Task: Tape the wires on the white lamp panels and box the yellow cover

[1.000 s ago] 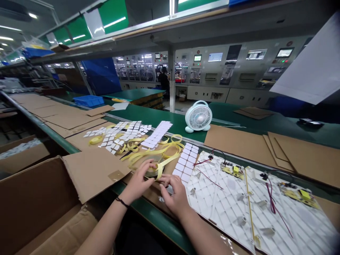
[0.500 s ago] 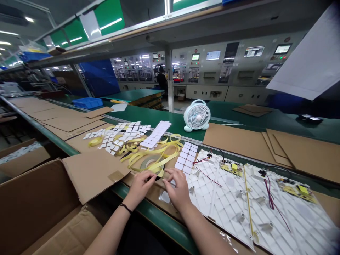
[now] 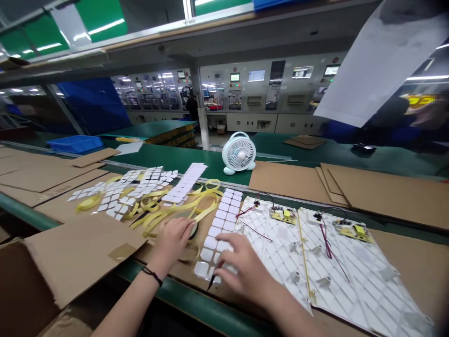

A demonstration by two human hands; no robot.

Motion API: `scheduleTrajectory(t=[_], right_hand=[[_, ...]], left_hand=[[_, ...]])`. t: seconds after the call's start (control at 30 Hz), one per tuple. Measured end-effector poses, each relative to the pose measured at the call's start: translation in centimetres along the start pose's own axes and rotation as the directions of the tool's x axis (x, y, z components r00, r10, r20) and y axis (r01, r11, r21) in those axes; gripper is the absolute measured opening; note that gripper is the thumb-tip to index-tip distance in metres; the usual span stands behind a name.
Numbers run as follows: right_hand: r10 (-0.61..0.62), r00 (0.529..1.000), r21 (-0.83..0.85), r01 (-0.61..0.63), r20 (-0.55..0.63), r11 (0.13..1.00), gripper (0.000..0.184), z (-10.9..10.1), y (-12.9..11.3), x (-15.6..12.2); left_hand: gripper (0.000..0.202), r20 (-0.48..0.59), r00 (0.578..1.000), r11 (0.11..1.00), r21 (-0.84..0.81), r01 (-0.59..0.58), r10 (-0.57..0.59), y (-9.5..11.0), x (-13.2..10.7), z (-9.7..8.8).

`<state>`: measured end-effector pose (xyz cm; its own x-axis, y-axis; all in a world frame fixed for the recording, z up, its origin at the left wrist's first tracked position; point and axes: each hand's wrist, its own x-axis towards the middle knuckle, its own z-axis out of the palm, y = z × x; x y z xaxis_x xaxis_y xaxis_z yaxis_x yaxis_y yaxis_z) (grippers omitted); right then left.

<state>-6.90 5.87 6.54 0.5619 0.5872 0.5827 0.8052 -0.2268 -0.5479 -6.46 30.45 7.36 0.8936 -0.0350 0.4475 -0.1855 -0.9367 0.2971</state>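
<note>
My left hand (image 3: 171, 241) curls against a dark roll of yellow tape (image 3: 193, 230), partly hiding it. Yellow tape strips (image 3: 175, 206) loop across the cardboard beyond it. My right hand (image 3: 243, 267) lies over the near end of a white strip of square pads (image 3: 219, 224). A small black pointed tip (image 3: 211, 282) sticks out below its fingers, and the rest of that tool is hidden. Many loose white pads (image 3: 133, 187) lie farther left.
To the right lie white plastic panels (image 3: 277, 248) carrying circuit boards and red wires. An open cardboard box (image 3: 70, 257) is at lower left. A white desk fan (image 3: 239, 152) stands on the green bench. A co-worker (image 3: 386, 117) is at the far right.
The whole view has swung, so the scene sits farther left. My right hand has moved down onto the pad strip, and a black tip now shows under it. A co-worker has come into view.
</note>
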Motion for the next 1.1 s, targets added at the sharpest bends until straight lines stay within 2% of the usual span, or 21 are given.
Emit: scheduleTrajectory(t=[0.03, 0.07, 0.13, 0.17, 0.2, 0.23, 0.3, 0.33, 0.37, 0.4, 0.43, 0.47, 0.5, 0.6, 0.67, 0.73, 0.8, 0.87, 0.97, 1.1], right_hand=[[0.084, 0.996, 0.063, -0.082, -0.036, 0.995, 0.005, -2.0, 1.2, -0.3], [0.170, 0.983, 0.137, -0.159, -0.066, 0.978, 0.005, -3.9, 2.6, -0.6], [0.326, 0.938, 0.356, -0.266, -0.118, 0.896, 0.009, -7.2, 5.2, -1.4], [0.398, 0.906, 0.515, -0.275, -0.144, 0.812, 0.011, -8.5, 6.4, -1.9], [0.458, 0.873, 0.683, -0.233, -0.166, 0.692, 0.013, -9.6, 7.4, -2.4], [0.503, 0.844, 0.831, -0.138, -0.185, 0.539, 0.015, -10.3, 8.3, -3.0], [0.552, 0.799, 0.965, 0.127, -0.237, 0.231, 0.018, -11.2, 9.5, -4.0], [0.568, 0.778, 0.963, 0.234, -0.268, 0.134, 0.019, -11.4, 9.9, -4.4], [0.586, 0.753, 0.947, 0.306, -0.300, 0.092, 0.019, -11.6, 10.3, -4.7], [0.606, 0.724, 0.934, 0.344, -0.330, 0.099, 0.018, -11.7, 10.6, -5.0], [0.627, 0.694, 0.928, 0.349, -0.352, 0.135, 0.018, -11.8, 11.0, -5.1], [0.649, 0.666, 0.926, 0.329, -0.367, 0.185, 0.018, -11.9, 11.5, -5.2], [0.669, 0.642, 0.927, 0.290, -0.373, 0.238, 0.019, -11.9, 11.9, -5.2], [0.716, 0.606, 0.927, 0.102, -0.346, 0.362, 0.025, -11.8, 12.9, -5.1], [0.733, 0.604, 0.916, -0.014, -0.311, 0.400, 0.033, -11.4, 13.0, -4.8], [0.730, 0.602, 0.884, -0.083, -0.323, 0.460, 0.053, -10.9, 12.6, -4.4], [0.695, 0.597, 0.793, -0.153, -0.402, 0.590, 0.076, -10.2, 12.2, -4.0], [0.635, 0.610, 0.651, -0.242, -0.474, 0.719, 0.089, -9.5, 11.8, -3.8], [0.586, 0.659, 0.485, -0.360, -0.473, 0.797, 0.093, -8.6, 11.9, -3.7], [0.519, 0.712, 0.282, -0.435, -0.472, 0.855, 0.083, -8.0, 12.2, -3.8]], left_hand=[[0.025, -0.014, 0.991, 0.990, 0.036, -0.134, 0.134, 1.3, 1.2, 0.3], [0.026, -0.003, 0.965, 0.963, 0.057, -0.263, 0.264, 2.6, 2.5, 0.8], [0.029, 0.039, 0.867, 0.862, 0.093, -0.499, 0.497, 4.6, 5.3, 2.8], [0.029, 0.061, 0.799, 0.790, 0.120, -0.601, 0.598, 5.4, 6.7, 4.0], [0.029, 0.093, 0.722, 0.708, 0.147, -0.691, 0.686, 5.8, 8.0, 5.3], [0.029, 0.135, 0.641, 0.620, 0.169, -0.766, 0.755, 6.1, 9.4, 6.6], [0.030, 0.224, 0.494, 0.465, 0.171, -0.869, 0.840, 6.0, 11.9, 8.8], [0.030, 0.261, 0.435, 0.411, 0.144, -0.900, 0.862, 6.0, 13.1, 9.6], [0.029, 0.288, 0.396, 0.382, 0.108, -0.918, 0.872, 5.9, 14.1, 10.2], [0.028, 0.305, 0.375, 0.373, 0.070, -0.925, 0.875, 6.0, 15.1, 10.5], [0.027, 0.314, 0.372, 0.380, 0.037, -0.924, 0.874, 6.3, 15.9, 10.7], [0.026, 0.313, 0.391, 0.406, 0.018, -0.914, 0.866, 6.7, 16.5, 10.8], [0.025, 0.297, 0.434, 0.450, 0.014, -0.893, 0.851, 7.4, 17.0, 10.8], [0.020, 0.213, 0.609, 0.631, -0.045, -0.775, 0.764, 10.0, 17.3, 10.9], [0.017, 0.224, 0.680, 0.716, -0.180, -0.675, 0.698, 11.6, 16.7, 11.4], [0.015, 0.256, 0.713, 0.755, -0.303, -0.582, 0.653, 12.6, 15.7, 12.4], [0.016, 0.261, 0.744, 0.775, -0.378, -0.507, 0.615, 12.9, 14.4, 13.4], [0.018, 0.248, 0.774, 0.780, -0.437, -0.447, 0.582, 12.8, 13.2, 14.3], [0.022, 0.212, 0.804, 0.760, -0.521, -0.389, 0.556, 12.4, 11.8, 14.9], [0.021, 0.215, 0.809, 0.741, -0.575, -0.348, 0.547, 11.7, 11.2, 14.9]])
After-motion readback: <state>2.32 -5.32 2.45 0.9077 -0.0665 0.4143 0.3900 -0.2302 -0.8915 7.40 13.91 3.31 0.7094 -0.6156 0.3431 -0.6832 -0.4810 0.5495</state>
